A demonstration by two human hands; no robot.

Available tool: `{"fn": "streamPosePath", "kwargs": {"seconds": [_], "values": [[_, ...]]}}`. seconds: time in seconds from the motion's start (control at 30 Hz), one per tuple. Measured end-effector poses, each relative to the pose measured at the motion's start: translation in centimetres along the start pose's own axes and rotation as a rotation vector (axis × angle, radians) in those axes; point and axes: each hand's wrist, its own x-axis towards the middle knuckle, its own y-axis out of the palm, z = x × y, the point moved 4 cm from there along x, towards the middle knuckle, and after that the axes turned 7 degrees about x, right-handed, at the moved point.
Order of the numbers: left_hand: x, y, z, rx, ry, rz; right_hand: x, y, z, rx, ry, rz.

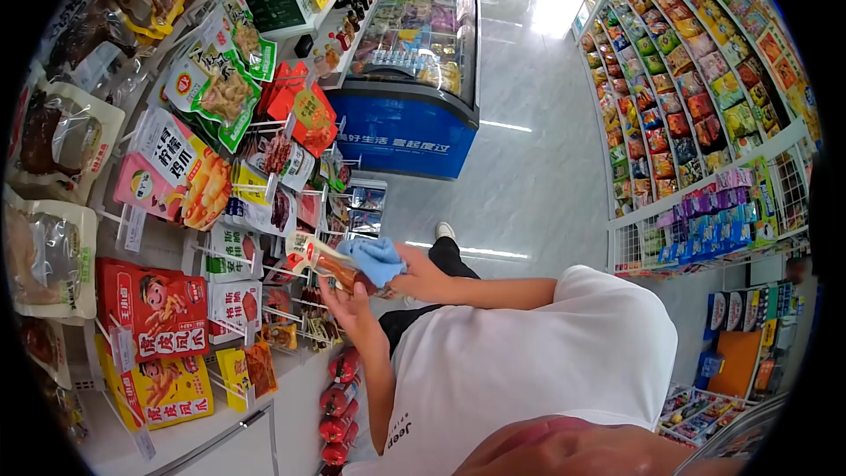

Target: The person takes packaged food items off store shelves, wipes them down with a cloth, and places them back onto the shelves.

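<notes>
My left hand (349, 307) supports a vacuum-packed snack (308, 256) with a red and white printed top and brown contents, its fingers against the pack's lower side. In my right hand (418, 277) is a bunched light-blue cloth (374, 259), pressed against the end of the same pack; the cloth hides part of it. Both hands are close together in front of the snack rack. Near them hang white snack packs (234, 310) and other small packets on hooks.
Hanging bags, including a pink pack (167, 167) and red boxes (154, 310), fill the rack on the left. A blue chest freezer (397, 128) stands ahead. Across the tiled aisle (520, 159) is a packed snack shelf (679, 79). Red packages (339, 401) hang low beside my left arm.
</notes>
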Motion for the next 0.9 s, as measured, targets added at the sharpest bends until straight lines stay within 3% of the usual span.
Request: {"fn": "streamPosePath", "kwargs": {"seconds": [0.1, 0.23, 0.27, 0.37, 0.43, 0.5, 0.57, 0.6, 0.7, 0.73, 0.83, 0.87, 0.9], "values": [[0.5, -0.9, 1.4, -0.071, 0.033, -0.103, 0.3, 1.5, 0.8, -0.376, -0.275, 0.144], [1.2, -1.1, -0.2, -0.178, 0.051, -0.23, -1.2, 2.8, 0.7, -0.154, -0.232, 0.255], [1.1, -0.7, -1.4, -0.194, 0.065, -0.251, -1.6, 3.2, 1.0, -0.05, -0.065, 0.332], [1.4, -1.9, 0.2, -0.241, -0.05, -0.211, -1.9, 3.2, -0.3, -0.217, -0.231, 0.419], [1.8, -2.1, 1.2, -0.416, -0.154, -0.072, -1.3, 3.2, 0.1, -0.22, -0.28, 0.349], [1.3, -1.4, 1.2, -0.544, -0.17, -0.089, -0.7, 2.8, 0.1, -0.252, -0.294, 0.259], [1.5, -2.0, 2.5, -0.787, -0.185, 0.011, 0.3, 1.9, 0.4, -0.183, -0.224, 0.15], [1.4, -1.9, 2.3, -0.735, -0.152, -0.071, 0.6, 1.5, 0.7, -0.114, -0.192, 0.073], [2.0, -2.2, 2.7, -0.853, -0.194, 0.272, 2.4, 0.0, 1.8, -0.136, -0.228, -0.041], [1.5, -0.8, 1.0, -0.801, -0.275, 0.153, 3.0, -0.4, 2.3, -0.18, -0.263, -0.059], [0.6, -0.5, 1.8, -0.798, -0.369, 0.198, 3.8, 0.2, 4.4, -0.474, -0.349, 0.023], [0.5, -0.2, 2.5, -0.904, -0.4, 0.319, 3.9, 0.8, 4.5, -0.514, -0.401, 0.056], [-0.2, -0.9, 2.9, -0.653, -0.393, 0.202, 4.0, 1.6, 4.5, -0.553, -0.453, 0.088]]}}
